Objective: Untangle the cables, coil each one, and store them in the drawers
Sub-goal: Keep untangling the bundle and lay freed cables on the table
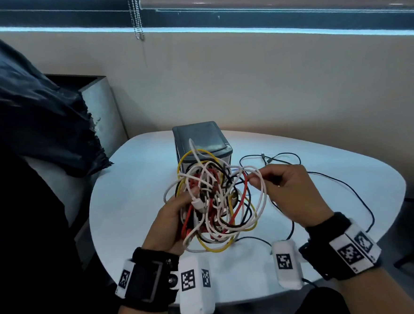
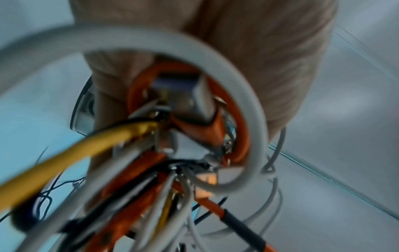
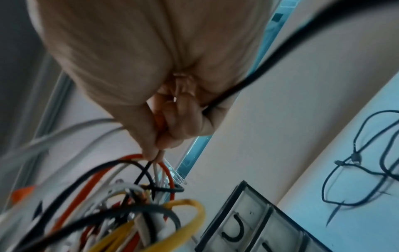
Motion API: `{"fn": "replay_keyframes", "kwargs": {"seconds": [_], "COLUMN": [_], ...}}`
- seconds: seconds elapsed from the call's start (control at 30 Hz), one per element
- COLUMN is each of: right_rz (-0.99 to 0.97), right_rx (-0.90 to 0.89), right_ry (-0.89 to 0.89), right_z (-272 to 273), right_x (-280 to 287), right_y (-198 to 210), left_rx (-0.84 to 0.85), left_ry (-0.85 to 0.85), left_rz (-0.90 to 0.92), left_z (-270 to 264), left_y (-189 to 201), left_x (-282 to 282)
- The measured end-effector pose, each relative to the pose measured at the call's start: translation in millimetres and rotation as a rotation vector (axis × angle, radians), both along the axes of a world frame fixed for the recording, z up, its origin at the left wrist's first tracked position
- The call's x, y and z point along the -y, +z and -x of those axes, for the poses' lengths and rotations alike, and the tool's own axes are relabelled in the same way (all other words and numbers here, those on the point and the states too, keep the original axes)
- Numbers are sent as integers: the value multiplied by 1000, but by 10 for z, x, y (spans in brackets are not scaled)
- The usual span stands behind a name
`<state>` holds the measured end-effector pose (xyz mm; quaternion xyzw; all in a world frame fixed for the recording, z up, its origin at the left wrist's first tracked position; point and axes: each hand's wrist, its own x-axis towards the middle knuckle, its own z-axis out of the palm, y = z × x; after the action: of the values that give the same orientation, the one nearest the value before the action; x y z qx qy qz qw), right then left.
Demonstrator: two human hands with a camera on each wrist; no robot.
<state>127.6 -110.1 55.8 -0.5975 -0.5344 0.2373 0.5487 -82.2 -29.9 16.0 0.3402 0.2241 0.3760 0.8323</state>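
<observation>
Left hand with fingers curled round the tangled cable bundle, held above the white table, right hand with thumb and forefinger pinching a white cable at the bundle's edge, dark drawer unit just behind, a curved black cable visible through one translucent drawer front, loose black cable lying on the table to the right.

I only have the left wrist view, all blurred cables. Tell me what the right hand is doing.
Observer: The right hand pinches a white cable at the right side of the tangle, which the left hand holds above the table.
Operator: Report the drawers.
Observer: A small dark drawer unit stands on the table just behind the tangle.
Operator: Say whether anything is already loose.
Observer: One thin black cable lies sprawled on the table to the right, uncoiled; the right wrist view shows a black strand running into that hand's grip.
</observation>
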Motion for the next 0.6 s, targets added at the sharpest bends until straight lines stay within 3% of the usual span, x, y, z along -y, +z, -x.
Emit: {"fn": "replay_keyframes", "kwargs": {"seconds": [0.23,0.4,0.6], "right_rz": [-37,57,18], "right_rx": [23,239,215], "right_ry": [42,202,112], "right_z": [101,102,112], "right_x": [-74,-42,52], "right_y": [-92,-189,-262], "left_rx": [-106,-183,-185], "left_ry": [66,99,175], "left_rz": [-157,-224,-264], "left_z": [-137,-175,-233], "left_y": [76,19,48], "left_x": [133,144,156]}}
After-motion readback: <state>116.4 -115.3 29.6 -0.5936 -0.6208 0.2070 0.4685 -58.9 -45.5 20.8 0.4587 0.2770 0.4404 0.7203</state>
